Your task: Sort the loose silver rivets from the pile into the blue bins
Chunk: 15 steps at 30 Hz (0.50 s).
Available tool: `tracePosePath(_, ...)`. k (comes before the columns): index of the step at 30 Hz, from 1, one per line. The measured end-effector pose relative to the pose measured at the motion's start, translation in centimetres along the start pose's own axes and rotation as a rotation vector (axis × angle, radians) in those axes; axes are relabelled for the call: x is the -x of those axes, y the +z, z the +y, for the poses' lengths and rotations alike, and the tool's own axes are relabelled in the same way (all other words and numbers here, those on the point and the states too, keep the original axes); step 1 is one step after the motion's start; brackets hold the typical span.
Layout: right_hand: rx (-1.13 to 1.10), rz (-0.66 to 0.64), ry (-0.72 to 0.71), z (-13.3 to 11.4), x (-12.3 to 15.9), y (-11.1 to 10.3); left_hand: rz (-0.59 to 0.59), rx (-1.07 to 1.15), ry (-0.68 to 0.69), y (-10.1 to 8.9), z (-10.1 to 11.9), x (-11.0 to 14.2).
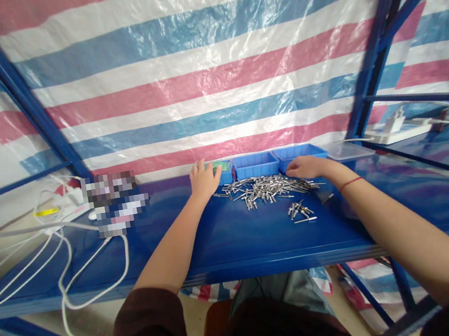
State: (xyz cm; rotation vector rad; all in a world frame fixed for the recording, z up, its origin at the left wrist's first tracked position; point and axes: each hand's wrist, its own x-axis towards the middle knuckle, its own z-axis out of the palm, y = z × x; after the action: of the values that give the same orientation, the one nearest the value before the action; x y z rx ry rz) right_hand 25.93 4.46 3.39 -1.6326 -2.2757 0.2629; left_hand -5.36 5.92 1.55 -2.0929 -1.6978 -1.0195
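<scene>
A heap of silver blind rivets lies on the blue table in front of three small blue bins. My left hand rests at the left bin, its fingers spread over the rim. Something green shows inside that bin. My right hand is at the right end of the heap, just before the right bin. Its fingers are drawn together, and what they hold, if anything, is hidden. Between the hands stands the middle bin. A smaller group of rivets lies nearer me.
White cables loop over the table's left side. A blurred-out patch covers items there. A clear plastic lid lies right of the bins, and a white power strip sits farther right. Blue frame posts and striped sheeting bound the back.
</scene>
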Motion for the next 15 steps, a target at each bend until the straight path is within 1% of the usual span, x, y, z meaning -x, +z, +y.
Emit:
tracePosePath(2, 0.003, -0.084, 0.065, -0.4, -0.2, 0.6, 0.043, 0.071, 0.067, -0.3, 0.9, 0.4)
tracePosePath(3, -0.005, -0.125, 0.095, -0.5, -0.3, 0.8, 0.032, 0.117, 0.118, -0.4, 1.6, 0.7)
tracePosePath(5, -0.053, -0.127, 0.127, -0.8, -0.5, 1.2, -0.033, 0.21, 0.24, -0.6, 3.1, 1.3)
tracePosePath(7, -0.1, -0.121, 0.155, -0.8, -0.8, 1.5, -0.139, 0.289, 0.378, -0.5, 4.9, 2.2)
tracePosePath(9, -0.111, -0.125, 0.186, -0.8, -1.0, 1.6, -0.279, 0.354, 0.481, -0.3, 6.5, 3.2)
tracePosePath(12, -0.092, -0.135, 0.232, -0.9, -1.2, 1.6, -0.495, 0.367, 0.505, 0.1, 8.0, 4.3)
tracePosePath(13, -0.098, -0.139, 0.242, -0.9, -1.3, 1.6, -0.545, 0.353, 0.503, 0.2, 8.2, 4.5)
tracePosePath(15, -0.139, -0.152, 0.253, -1.0, -1.3, 1.7, -0.601, 0.327, 0.494, 0.3, 8.3, 4.7)
